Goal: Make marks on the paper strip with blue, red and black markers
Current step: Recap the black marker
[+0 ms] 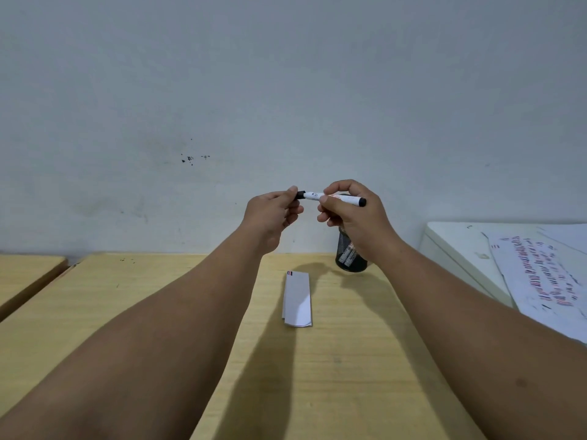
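I hold a white marker with black ends (313, 196) level in the air above the desk. My right hand (352, 214) grips its barrel. My left hand (274, 214) pinches the black cap (300, 195) at the marker's left end; the cap still touches the barrel. Below, a folded white paper strip (297, 298) lies flat on the wooden desk (158, 296), with small blue, red and black marks at its top left corner. A black mesh pen holder (349, 254) stands behind the strip, partly hidden by my right hand, with markers inside.
A white unit (451, 246) stands at the right, with large sheets of paper (546, 281) covered in coloured marks on top. A second wooden desk (25, 271) adjoins at the far left. A plain wall rises behind the desks.
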